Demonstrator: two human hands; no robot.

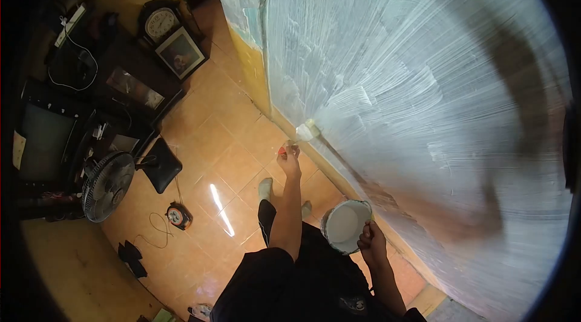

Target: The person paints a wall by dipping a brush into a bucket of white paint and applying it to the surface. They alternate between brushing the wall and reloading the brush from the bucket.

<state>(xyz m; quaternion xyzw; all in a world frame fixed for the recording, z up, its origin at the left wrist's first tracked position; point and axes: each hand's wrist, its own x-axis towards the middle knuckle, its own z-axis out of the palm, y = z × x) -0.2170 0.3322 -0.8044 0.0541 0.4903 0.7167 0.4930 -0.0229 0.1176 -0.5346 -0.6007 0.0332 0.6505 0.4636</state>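
Note:
My left hand [290,155] is closed around the handle of a paintbrush, part of which shows red at my fingers. The brush's head [308,130], loaded with white paint, is at the lower part of the wall [375,68], seemingly touching it. White streaks fan across the bluish-grey wall. My right hand [371,238] grips the rim of a paint bucket [344,227] in front of my body. Whitish paint fills part of the bucket, and its rim is smeared.
Orange tiles cover the floor [224,134], where a black fan [109,186] and a cord reel [179,216] stand to the left. Farther back are a television [48,134], a clock [160,22] and a framed picture [180,52]. A yellow baseboard [327,167] runs along the wall.

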